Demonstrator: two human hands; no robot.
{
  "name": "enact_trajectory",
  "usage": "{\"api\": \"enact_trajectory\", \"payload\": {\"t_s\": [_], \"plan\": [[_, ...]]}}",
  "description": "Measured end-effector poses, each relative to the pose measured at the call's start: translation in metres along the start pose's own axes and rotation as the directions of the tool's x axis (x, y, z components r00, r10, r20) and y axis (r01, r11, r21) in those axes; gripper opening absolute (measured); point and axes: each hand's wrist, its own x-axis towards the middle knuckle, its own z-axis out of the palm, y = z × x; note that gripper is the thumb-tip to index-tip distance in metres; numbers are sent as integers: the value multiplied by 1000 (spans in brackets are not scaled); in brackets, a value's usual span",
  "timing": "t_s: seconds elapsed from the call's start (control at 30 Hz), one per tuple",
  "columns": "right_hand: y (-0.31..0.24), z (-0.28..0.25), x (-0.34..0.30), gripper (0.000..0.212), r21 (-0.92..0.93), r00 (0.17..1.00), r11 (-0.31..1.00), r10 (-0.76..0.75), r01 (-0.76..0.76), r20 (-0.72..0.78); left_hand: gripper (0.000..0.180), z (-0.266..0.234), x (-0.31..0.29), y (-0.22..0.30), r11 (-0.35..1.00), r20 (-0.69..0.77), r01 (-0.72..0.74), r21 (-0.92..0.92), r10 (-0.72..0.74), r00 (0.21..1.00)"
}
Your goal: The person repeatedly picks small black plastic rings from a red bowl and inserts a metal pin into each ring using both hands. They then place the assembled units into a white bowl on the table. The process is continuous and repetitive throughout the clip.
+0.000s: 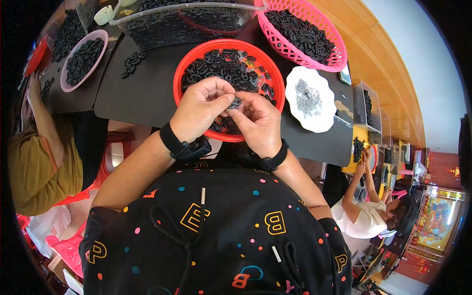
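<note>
Over a red basin (pixel 179 83), my left hand (pixel 199 105) and my right hand (pixel 260 123) meet, fingertips closed on one small black plastic piece (pixel 235 103). The piece has a rounded outline with holes; my fingers cover part of it. Both thumbs press on it from the near side. Many similar black pieces (pixel 223 61) fill the basin below, some of them ring-like. To the right of my right hand, a white scalloped plate (pixel 320 124) holds a pile of thin, small metal pins (pixel 307 101).
A pink lattice basket (pixel 340 51) and a clear bin (pixel 147 37) of black pieces stand behind the basin. Left are loose pieces (pixel 132 64) and a pale pink bowl (pixel 64 81). A person (pixel 46 147) sits at left; another (pixel 366 211) works at right.
</note>
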Motion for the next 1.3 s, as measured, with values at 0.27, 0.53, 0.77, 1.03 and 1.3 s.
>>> {"api": "enact_trajectory", "payload": {"t_s": [0.27, 0.53, 0.77, 1.03, 1.3], "plan": [[-10, -3, -1, 23, -187, 997, 979, -77, 77, 4, 6, 1, -1, 1, 998, 15, 4, 65, -5, 1000], [-7, -5, -1, 20, -232, 990, 963, -141, 136, -4, 5, 2, 0, 2, 997, 39, 16, 71, -19, 999], [-7, -8, -3, 16, -289, 979, 937, -201, 198, 20, 5, 2, -2, 4, 996, 81, 46, 71, -52, 995], [-7, -8, -3, 18, -166, 998, 984, -69, 67, -7, 11, 4, -1, 2, 1000, 0, 16, 4, -16, 1000], [-63, -83, 58, 30, -177, 910, 974, -196, 139, -364, 11, 8, -10, 8, 730, 34, -235, 642, 279, 960]]}}
